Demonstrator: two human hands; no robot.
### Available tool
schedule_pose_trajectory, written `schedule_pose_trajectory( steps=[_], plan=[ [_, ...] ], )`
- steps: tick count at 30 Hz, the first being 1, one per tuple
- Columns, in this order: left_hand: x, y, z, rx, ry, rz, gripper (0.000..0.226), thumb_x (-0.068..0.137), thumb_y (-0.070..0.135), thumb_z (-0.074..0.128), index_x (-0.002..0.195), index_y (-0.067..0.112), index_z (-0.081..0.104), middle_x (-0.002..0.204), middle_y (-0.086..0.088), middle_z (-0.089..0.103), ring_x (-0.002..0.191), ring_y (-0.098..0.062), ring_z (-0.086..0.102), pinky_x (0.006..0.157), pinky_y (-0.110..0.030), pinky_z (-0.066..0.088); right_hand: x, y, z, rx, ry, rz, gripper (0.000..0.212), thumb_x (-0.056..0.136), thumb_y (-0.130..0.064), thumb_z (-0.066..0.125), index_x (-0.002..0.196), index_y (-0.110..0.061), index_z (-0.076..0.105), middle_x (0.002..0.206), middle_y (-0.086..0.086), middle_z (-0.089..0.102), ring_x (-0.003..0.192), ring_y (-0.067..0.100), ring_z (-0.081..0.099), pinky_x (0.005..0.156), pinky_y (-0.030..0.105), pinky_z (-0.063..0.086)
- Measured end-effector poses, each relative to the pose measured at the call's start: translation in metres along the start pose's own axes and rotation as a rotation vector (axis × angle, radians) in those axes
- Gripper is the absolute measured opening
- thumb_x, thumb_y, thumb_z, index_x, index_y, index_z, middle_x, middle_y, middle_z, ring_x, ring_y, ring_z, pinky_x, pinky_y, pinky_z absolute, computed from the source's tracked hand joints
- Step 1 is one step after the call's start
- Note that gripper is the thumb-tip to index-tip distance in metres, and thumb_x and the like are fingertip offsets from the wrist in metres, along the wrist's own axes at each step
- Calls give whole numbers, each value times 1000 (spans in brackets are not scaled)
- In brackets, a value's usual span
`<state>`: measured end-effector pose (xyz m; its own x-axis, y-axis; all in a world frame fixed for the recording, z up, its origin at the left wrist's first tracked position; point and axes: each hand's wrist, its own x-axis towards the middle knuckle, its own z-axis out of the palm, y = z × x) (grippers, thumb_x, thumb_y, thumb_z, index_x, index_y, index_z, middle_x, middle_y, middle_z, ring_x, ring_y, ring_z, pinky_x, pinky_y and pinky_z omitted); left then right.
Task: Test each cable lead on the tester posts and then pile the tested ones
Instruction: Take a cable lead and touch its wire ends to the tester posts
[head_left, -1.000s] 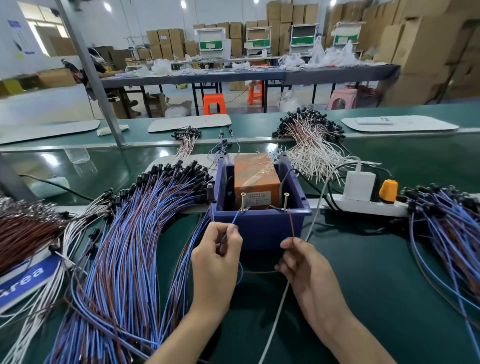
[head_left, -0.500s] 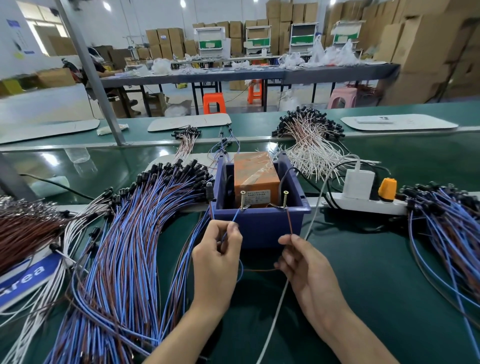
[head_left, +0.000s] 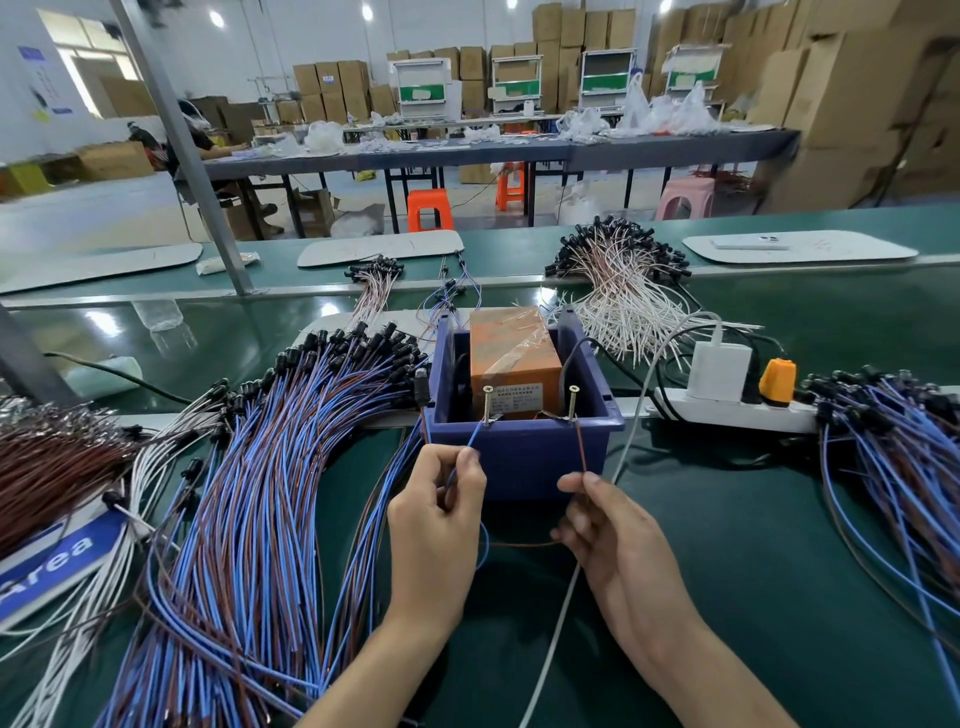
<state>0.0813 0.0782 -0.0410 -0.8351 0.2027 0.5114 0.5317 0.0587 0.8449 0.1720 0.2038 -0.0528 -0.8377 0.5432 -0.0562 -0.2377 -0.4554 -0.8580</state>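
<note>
Left hand, fingers curled, pinches a blue lead between thumb and forefinger; the lead's tip meets the foot of the left post. Right hand pinches a brown lead the same way, and this one runs up to the foot of the right post. A slack loop of wire hangs between the two hands, low over the green counter. A white cable crosses the counter under the right wrist. Both posts (brass screws, upright) stand on the near rim of a blue bin, which holds an orange tester box wrapped in tape. Left of the bin lies a large fanned pile of blue and brown leads, black ends pointing away; further left is a brown bundle. Right of the bin sits a white power strip with a white charger and an orange plug, then a second pile of blue leads. Beyond the bin is a heap of white leads.
</note>
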Motion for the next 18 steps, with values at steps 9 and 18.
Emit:
schedule_pose_trajectory(
  steps=[9, 18],
  plan=[
    [0, -1, -1, 10, -10, 16, 21, 100, 31, 55, 80, 25, 55, 61, 4, 47, 53, -5, 38, 49, -16, 31, -3, -2, 2, -21, 13, 2, 28, 84, -36, 58, 82, -18, 79, 59, -2, 47, 61, 11, 49, 72, 31, 49],
    [0, -1, -1, 10, -23, 17, 21, 101, 33, 55, 82, 25, 56, 64, -4, 48, 52, -6, 37, 48, -20, 31, -3, -2, 1, -36, 16, 7, 28, 86, -36, 57, 83, -18, 79, 59, -3, 47, 62, 11, 50, 75, 32, 48]
  ],
)
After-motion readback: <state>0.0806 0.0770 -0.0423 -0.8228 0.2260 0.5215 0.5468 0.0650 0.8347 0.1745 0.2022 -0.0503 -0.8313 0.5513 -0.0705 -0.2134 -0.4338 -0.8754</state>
